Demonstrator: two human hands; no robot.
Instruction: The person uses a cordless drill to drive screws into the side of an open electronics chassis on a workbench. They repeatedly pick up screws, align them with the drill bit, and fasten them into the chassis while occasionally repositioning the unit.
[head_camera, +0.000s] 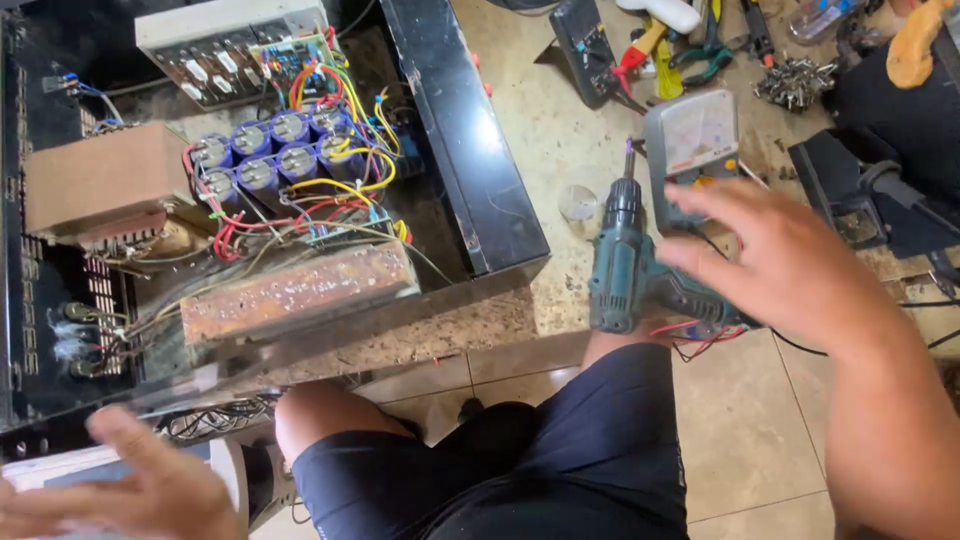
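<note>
Now right hand (790, 265), fingers spread, hovers over one drill (625, 265); left hand (130, 490) open, blurred.

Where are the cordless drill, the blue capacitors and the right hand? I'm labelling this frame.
cordless drill (622, 262): head view, on its teal body below the chuck.
blue capacitors (268, 152): head view, on the cluster's middle.
right hand (775, 262): head view, on the back of the hand.

Opened amplifier chassis (250, 200) lies at left on the bench (530, 130). Cordless drill (630, 265) lies right of it, near the bench edge. Analogue meter (692, 150) sits just behind the drill. Right hand (780, 260) hovers over the drill handle; left hand (130, 490) is at lower left.
</note>
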